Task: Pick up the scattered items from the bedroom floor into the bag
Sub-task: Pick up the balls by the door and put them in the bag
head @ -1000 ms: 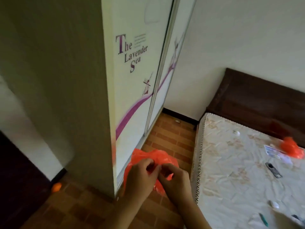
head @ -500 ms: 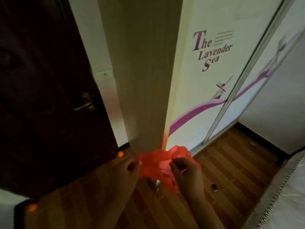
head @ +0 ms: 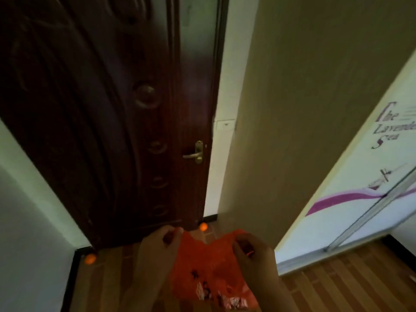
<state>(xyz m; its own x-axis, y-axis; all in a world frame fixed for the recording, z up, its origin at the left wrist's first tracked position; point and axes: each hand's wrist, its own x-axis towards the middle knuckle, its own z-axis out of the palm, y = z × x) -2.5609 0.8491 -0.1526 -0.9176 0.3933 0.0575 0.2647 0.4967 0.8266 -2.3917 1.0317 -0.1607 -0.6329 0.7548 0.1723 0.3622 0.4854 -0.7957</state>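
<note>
Holding the orange plastic bag (head: 211,266) stretched between them, both hands sit low in the view, at about 6 o'clock. The left hand (head: 157,246) pinches the bag's upper left edge with fingers closed on the plastic, and the right hand (head: 252,251) grips the upper right edge the same way, thumb and fingers shut on the film. Between the hands the bag's top edge dips in a V, and its body hangs down toward the wooden floor (head: 351,284), with dark and white print near the bottom. One small orange ball (head: 203,226) lies on the floor at 12 o'clock from the bag, just at the foot of the dark wooden door (head: 101,109). A second orange ball (head: 90,259) lies at 9 o'clock from the left hand, in the corner beside the black skirting. The door's brass handle (head: 195,153) is well above the hands. At 3 o'clock stands a wardrobe (head: 315,109), its white sliding front showing a purple ribbon and blurred lettering.
</note>
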